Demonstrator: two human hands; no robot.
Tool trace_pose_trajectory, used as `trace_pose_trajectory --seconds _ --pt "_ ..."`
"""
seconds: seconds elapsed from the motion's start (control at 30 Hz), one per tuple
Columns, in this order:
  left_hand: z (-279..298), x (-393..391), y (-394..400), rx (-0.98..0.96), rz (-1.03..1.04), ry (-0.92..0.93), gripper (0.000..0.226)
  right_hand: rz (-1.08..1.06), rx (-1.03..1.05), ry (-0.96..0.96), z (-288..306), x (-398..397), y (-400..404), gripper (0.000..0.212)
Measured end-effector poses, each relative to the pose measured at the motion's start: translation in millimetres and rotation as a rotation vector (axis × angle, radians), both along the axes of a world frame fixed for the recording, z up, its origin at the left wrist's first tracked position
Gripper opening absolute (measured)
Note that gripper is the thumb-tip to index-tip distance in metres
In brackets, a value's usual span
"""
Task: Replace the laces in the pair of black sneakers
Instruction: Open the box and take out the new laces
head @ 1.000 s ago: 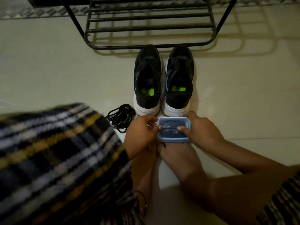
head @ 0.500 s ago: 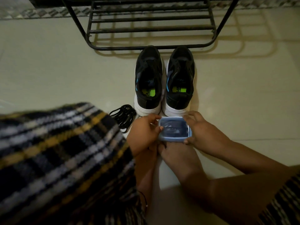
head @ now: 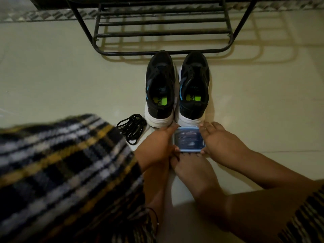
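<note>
Two black sneakers with white soles, the left sneaker [head: 160, 88] and the right sneaker [head: 193, 88], stand side by side on the floor with heels toward me and no laces visible in them. A loose bundle of black laces [head: 131, 128] lies left of the left heel. Just behind the heels is a small clear container with a blue rim [head: 188, 140]. My left hand [head: 157, 144] grips its left edge. My right hand [head: 222, 146] holds its right side, thumb at the near corner and fingers stretched along the edge. Its contents look dark and are unclear.
A black metal shoe rack [head: 163, 28] stands on the pale tiled floor [head: 263, 102] right beyond the sneaker toes. My bare foot [head: 191, 171] lies under the container's near edge. A plaid cloth [head: 66, 172] over my knee fills the lower left.
My right hand slid off the lid top to the container's right side, its fingers now straighter. The container shifted slightly toward the sneaker heels. The left hand kept its hold.
</note>
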State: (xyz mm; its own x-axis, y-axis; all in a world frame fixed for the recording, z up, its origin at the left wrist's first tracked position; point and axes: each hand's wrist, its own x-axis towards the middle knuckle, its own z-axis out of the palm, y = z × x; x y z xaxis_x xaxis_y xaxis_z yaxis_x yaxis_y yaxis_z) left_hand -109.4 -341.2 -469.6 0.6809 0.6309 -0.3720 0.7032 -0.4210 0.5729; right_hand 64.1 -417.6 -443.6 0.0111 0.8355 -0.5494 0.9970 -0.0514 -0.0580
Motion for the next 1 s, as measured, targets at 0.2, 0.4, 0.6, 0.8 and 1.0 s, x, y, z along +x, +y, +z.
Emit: trace_pose_trajectory --seconds 0.2,0.4,0.6,0.8,1.0 --pt "-5.4 2.3 -6.4 -0.043 0.045 0.023 0.076 -0.013 -0.023 -0.012 2.1 -2.1 7.6 0.084" --pt "-11.4 -0.5 -4.6 -0.130 0.074 0.009 0.077 0.028 -0.044 -0.025 0.5 -3.1 9.9 0.087" --pt "-5.9 1.4 -2.8 -0.201 0.079 -0.015 0.075 0.016 -0.061 -0.005 0.5 -2.8 15.3 0.084" --pt "-7.8 -1.4 -0.2 -0.265 0.106 -0.069 0.076 -0.117 0.041 0.214 -2.6 9.8 12.9 0.064" --pt "18.0 -4.6 -5.7 -0.258 0.090 -0.119 0.075 -0.543 0.283 0.542 3.0 26.2 0.6 0.019"
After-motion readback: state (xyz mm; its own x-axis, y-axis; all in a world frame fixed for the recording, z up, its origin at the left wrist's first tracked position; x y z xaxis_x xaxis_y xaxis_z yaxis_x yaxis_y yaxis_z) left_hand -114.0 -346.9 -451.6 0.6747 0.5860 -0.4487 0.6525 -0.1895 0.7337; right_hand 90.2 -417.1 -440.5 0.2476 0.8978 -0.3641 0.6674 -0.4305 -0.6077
